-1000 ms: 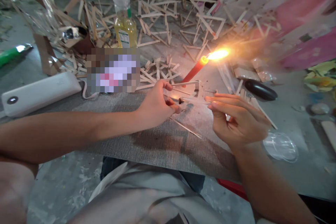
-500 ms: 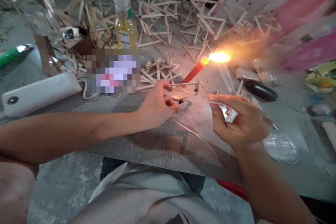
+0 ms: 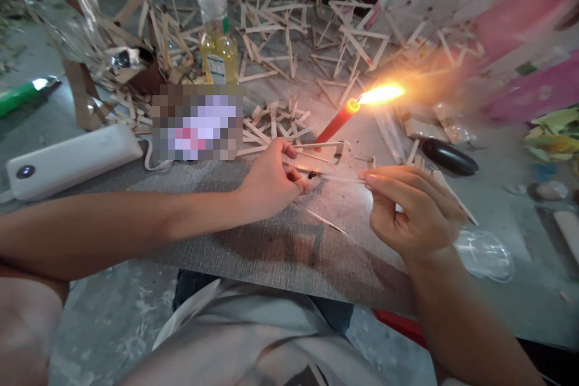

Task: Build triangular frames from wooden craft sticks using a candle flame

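Note:
My left hand (image 3: 275,178) is closed, its thumb and fingers pinching thin wooden sticks (image 3: 319,145) that look joined into an angular frame. A small dark, burnt-looking spot (image 3: 312,175) shows by its fingertips. From the right, my right hand (image 3: 414,208) grips a thin pale, slightly translucent stick (image 3: 341,178) between thumb and fingers. The far end of this stick is at the dark spot; whether they touch I cannot tell. Just beyond both hands, a lit red candle (image 3: 337,123) leans to the right, its flame blown sideways. A loose thin stick (image 3: 325,221) lies below the hands.
Several wooden stick triangles (image 3: 271,27) spread across the back. A bottle of yellow liquid (image 3: 218,51), a white power bank (image 3: 75,160) and a green tool handle (image 3: 20,99) are leftward. Rightward lie a black oval object (image 3: 450,157) and a clear round lid (image 3: 484,254).
My right hand's fingers have shifted along the pale stick and closed more tightly around it. My left hand stays nearly still. The candle flame stretches further right.

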Demonstrator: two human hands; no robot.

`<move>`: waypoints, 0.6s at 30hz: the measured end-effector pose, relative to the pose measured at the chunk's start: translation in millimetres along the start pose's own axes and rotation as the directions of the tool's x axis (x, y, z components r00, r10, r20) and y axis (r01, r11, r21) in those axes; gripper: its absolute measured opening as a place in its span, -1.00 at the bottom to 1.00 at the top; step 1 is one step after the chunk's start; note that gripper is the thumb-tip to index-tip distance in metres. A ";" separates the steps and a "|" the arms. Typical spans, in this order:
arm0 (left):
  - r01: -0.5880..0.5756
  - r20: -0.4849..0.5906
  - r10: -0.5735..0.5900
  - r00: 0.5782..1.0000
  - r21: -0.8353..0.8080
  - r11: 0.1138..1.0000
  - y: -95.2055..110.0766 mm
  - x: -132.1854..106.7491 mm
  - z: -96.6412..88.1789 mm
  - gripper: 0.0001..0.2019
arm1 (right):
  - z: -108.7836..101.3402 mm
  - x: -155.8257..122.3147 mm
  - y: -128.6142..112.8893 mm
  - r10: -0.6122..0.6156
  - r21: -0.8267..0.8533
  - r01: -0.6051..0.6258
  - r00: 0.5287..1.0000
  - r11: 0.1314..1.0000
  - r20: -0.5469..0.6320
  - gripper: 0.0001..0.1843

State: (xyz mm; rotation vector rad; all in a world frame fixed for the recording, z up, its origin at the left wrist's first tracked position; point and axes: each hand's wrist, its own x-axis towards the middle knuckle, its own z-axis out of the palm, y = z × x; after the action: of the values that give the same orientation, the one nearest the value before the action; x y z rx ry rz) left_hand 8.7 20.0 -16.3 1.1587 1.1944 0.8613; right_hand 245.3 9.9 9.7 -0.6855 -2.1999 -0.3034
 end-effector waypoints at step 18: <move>-0.016 -0.025 0.017 1.000 0.075 0.997 -0.8 0.7 -0.7 -0.50 | 16.5 3.1 -11.4 0.796 0.716 -0.631 0.578 0.298 0.178 -0.79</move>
State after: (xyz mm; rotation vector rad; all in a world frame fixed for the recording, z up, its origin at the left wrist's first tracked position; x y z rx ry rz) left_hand 8.0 20.6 -17.2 1.2226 1.2485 0.8524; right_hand 226.9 8.6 1.3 -1.0259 -1.3557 0.9187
